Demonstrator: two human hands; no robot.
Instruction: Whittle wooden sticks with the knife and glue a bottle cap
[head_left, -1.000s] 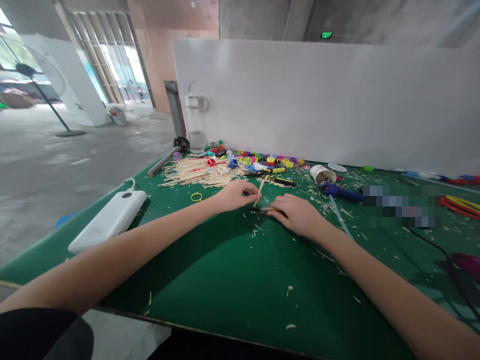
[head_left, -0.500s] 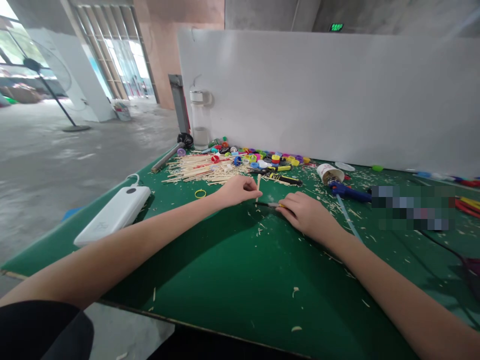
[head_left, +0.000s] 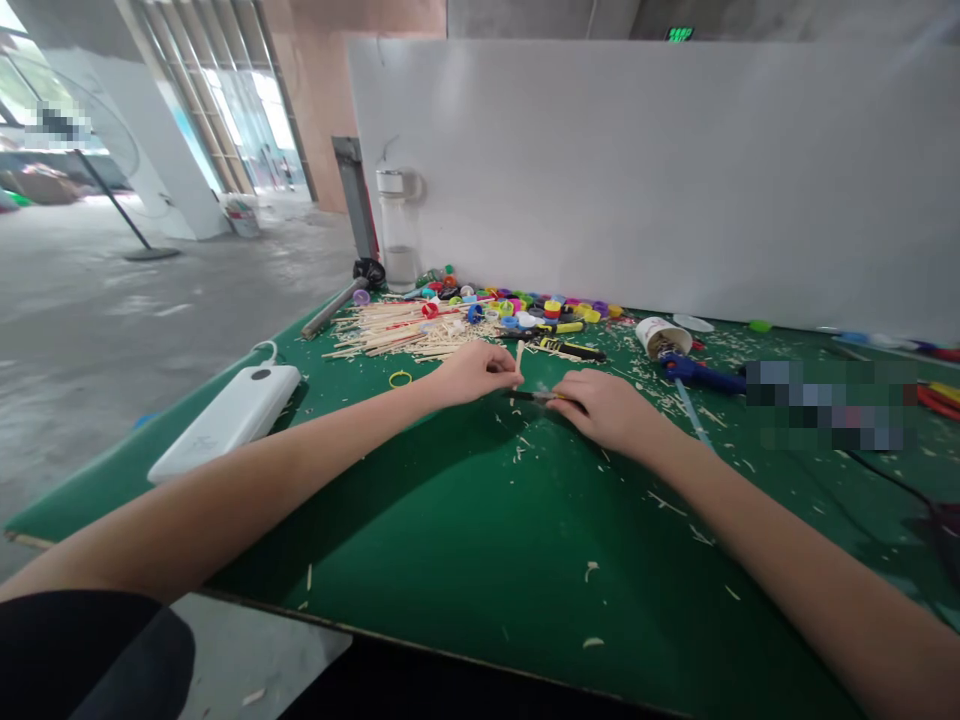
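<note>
My left hand (head_left: 477,373) pinches a short pale wooden stick (head_left: 519,354) between thumb and fingertips; it stands nearly upright, its top leaning slightly right. Facing it, my right hand (head_left: 600,405) is closed round the handle of a slim craft knife (head_left: 534,396). The dark blade points left and lies close to the stick's lower end; whether the two touch I cannot tell. Thin wood shavings (head_left: 520,447) are scattered on the green tabletop (head_left: 450,540) below my hands. Left of my left hand lies a yellow ring (head_left: 400,379).
Behind my hands lie a heap of wooden sticks (head_left: 382,330), coloured bottle caps (head_left: 551,308) and a yellow-black cutter (head_left: 571,349). A white power bank (head_left: 229,420) is at left. Right are a tipped paper cup (head_left: 660,337) and a blue-handled tool (head_left: 705,375). A glass bottle (head_left: 399,240) stands by the white board.
The view has tipped down slightly. My right hand has turned a little with the knife, whose blade now lies flatter. The stick remains in my left hand.
</note>
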